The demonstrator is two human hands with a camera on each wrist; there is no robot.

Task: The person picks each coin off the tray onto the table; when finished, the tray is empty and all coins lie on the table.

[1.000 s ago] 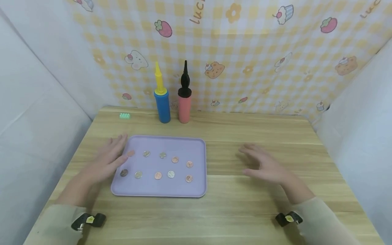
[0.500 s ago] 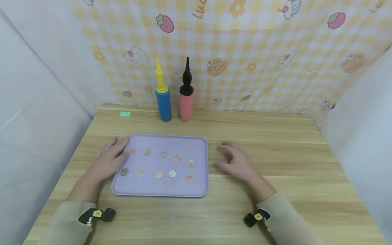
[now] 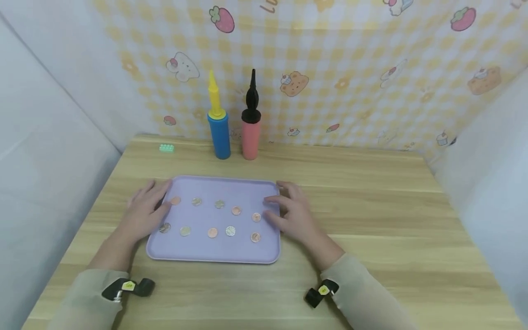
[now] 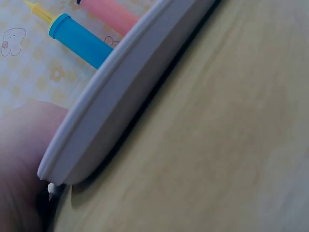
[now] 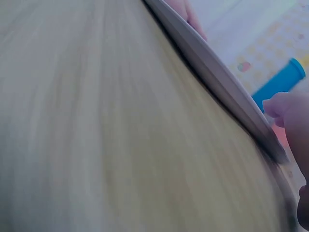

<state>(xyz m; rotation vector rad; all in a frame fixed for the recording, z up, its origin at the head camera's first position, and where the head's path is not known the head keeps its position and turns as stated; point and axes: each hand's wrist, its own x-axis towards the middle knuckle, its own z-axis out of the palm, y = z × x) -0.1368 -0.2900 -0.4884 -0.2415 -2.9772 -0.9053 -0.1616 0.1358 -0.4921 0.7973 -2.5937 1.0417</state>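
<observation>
A shallow lilac tray lies on the wooden table, with several copper- and silver-coloured coins spread in two loose rows. My left hand rests at the tray's left edge, thumb reaching over the rim near a copper coin and a dark coin. At the right edge is my right hand, its thumb and index finger over the rim, close to another copper coin. Fingers of both hands look relaxed. The wrist views show the tray's outer side wall near each hand.
Behind the tray stand a blue hand pump with a yellow nozzle and a pink pump with a black nozzle. A small mint-green toy brick lies at the back left. A yellow checked cloth hangs behind the table.
My right hand has moved left across the table to the tray's right edge. My left hand has settled at the left edge. The head view has tilted slightly down; the coins keep their arrangement.
</observation>
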